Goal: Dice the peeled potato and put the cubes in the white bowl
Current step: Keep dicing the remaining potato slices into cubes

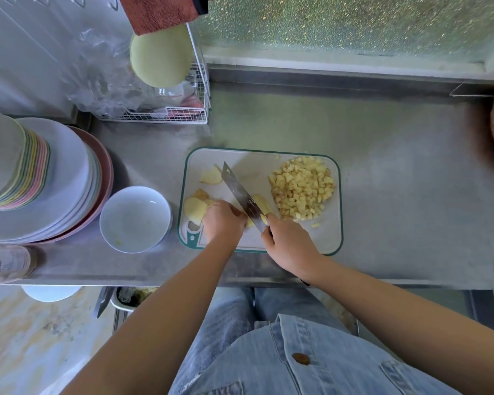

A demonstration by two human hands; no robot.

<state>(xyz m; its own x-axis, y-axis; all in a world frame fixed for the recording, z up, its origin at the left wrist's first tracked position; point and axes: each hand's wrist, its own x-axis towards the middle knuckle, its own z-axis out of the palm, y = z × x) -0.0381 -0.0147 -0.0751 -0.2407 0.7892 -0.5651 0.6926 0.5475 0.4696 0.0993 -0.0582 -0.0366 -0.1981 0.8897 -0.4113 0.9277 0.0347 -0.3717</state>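
Observation:
A white cutting board (303,240) with a green rim lies on the steel counter. A heap of potato cubes (301,188) covers its right side. Potato slices (195,209) lie at its left, with one more slice (211,175) further back. My right hand (287,240) grips the handle of a cleaver (240,192), whose blade points to the back left, with strips of potato (261,205) beside it. My left hand (223,223) has its fingers curled on potato pieces just left of the blade. The white bowl (134,219) stands left of the board and holds no cubes.
A tall stack of plates (69,181) and coloured bowls (15,163) fills the left end of the counter. A wire rack (183,109) with plastic bags and a green pad stands at the back. The counter's front edge runs just below the board.

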